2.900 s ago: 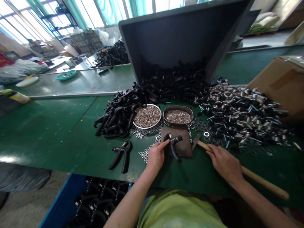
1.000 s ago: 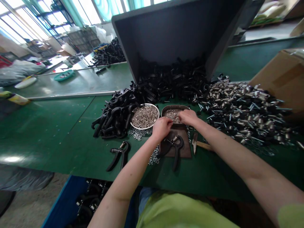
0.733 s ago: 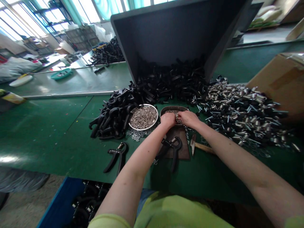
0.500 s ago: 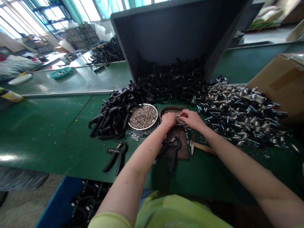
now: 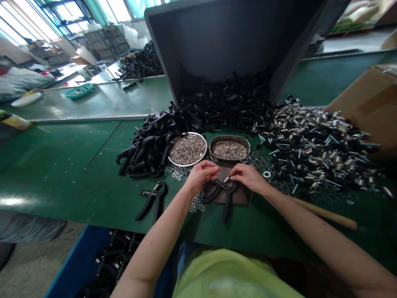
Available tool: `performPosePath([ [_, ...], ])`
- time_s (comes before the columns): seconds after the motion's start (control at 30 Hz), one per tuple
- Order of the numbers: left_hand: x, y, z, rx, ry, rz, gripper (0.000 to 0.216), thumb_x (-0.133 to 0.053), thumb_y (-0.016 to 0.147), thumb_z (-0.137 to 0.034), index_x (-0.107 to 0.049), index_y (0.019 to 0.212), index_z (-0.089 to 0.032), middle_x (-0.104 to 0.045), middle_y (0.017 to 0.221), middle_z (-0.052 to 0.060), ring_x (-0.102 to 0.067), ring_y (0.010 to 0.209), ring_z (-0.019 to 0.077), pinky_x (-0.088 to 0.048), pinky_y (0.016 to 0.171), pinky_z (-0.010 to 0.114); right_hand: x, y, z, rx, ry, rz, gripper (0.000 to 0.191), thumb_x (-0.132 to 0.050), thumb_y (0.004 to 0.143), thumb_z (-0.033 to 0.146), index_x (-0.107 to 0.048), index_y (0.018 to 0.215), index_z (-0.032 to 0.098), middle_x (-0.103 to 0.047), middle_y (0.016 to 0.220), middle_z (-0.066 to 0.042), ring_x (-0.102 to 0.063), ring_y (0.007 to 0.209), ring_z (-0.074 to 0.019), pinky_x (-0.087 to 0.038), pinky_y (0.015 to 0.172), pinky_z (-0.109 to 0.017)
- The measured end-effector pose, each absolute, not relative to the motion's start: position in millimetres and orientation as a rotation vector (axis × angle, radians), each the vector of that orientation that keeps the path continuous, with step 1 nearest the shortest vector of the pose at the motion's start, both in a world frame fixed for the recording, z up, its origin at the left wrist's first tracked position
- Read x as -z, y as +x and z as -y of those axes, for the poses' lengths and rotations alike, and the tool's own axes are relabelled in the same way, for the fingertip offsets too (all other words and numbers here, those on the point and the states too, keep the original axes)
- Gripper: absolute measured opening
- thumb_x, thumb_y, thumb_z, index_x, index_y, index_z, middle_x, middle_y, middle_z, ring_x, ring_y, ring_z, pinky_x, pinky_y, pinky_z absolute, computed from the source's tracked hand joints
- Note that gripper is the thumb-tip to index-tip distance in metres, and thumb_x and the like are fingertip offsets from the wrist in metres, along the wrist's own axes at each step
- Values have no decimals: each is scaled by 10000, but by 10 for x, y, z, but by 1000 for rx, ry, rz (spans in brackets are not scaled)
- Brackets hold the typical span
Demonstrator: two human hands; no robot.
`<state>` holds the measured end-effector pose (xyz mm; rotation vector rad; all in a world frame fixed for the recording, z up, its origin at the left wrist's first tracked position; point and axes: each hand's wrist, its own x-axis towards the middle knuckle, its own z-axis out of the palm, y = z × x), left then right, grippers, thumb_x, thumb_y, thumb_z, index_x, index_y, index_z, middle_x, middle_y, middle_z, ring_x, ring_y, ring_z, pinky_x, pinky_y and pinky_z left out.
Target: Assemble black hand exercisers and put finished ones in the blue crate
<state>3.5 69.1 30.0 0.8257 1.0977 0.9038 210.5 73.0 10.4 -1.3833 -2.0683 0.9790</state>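
A black hand grip strengthener point(image 5: 228, 200) with a shiny metal spring part lies on a brown plate point(image 5: 240, 198) in front of me. My right hand point(image 5: 249, 178) is closed in a pinch, fingertips beside the spring's upper end; whatever they hold is too small to make out. Just above the strengthener's left handle is my left hand point(image 5: 201, 177), its fingers pressed together, their contents hidden. Behind the hands stands an oval metal tin point(image 5: 249, 150) of tiny metal parts. Left of it, a white round dish point(image 5: 205, 154) holds small metal pins.
A second strengthener point(image 5: 158, 198) lies at left. Black handles point(image 5: 149, 153) are heaped behind it, under a tipped grey bin point(image 5: 229, 37). Spring parts point(image 5: 322, 145) pile up at right beside a cardboard box point(image 5: 372, 103). Nuts point(image 5: 197, 203), rings point(image 5: 266, 174) and a wooden tool handle point(image 5: 328, 215) lie nearby.
Both hands have come out of the oval tin and moved toward me, over the grip strengthener. The wooden-handled tool now shows farther right, partly behind my right forearm.
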Motion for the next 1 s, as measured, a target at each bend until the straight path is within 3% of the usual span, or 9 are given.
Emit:
performPosePath([
  [0.3,-95,-205,-129,-951,669,-1143,371,-829,553,-336,-612,769,-128,-693,703,30,-648,631,101,-511,569,174,-190,2040,-779,-881,-1448,2189,36,-638,700,163,-648,673,185,-634,753,-13,-593,737,-152,-430,696,-259],
  [0.53,-131,-102,-106,-927,755,-1139,340,-809,569,-345,-621,755,-131,-678,673,26,-635,637,114,-500,591,206,-246,2012,-799,-851,-1512,2288,23,-639,703,168,-653,690,181,-647,771,-16,-591,731,-146,-414,674,-244],
  [0.7,-164,-6,-164,-812,1027,-1221,200,-720,672,-317,-637,747,-152,-651,665,11,-582,604,118,-447,571,232,-318,1979,-874,-888,-1589,2342,24,-651,674,162,-657,669,185,-635,646,7,-580,638,-137,-379,589,-233],
  [0.83,-210,93,-261,-740,1644,-1390,47,-698,707,-243,-690,711,-196,-641,788,17,-564,795,167,-427,751,302,-343,1940,-893,-907,-1583,2390,30,-648,677,176,-653,692,202,-631,637,20,-577,627,-135,-367,565,-230],
  [1.0,-186,200,-312,-603,1936,-1479,31,-728,697,-245,-709,720,-235,-630,931,16,-512,966,211,-360,896,363,-313,2222,-603,-728,-1618,2361,224,-581,776,270,-625,990,222,-654,883,-36,-581,866,-200,-413,717,-296],
])
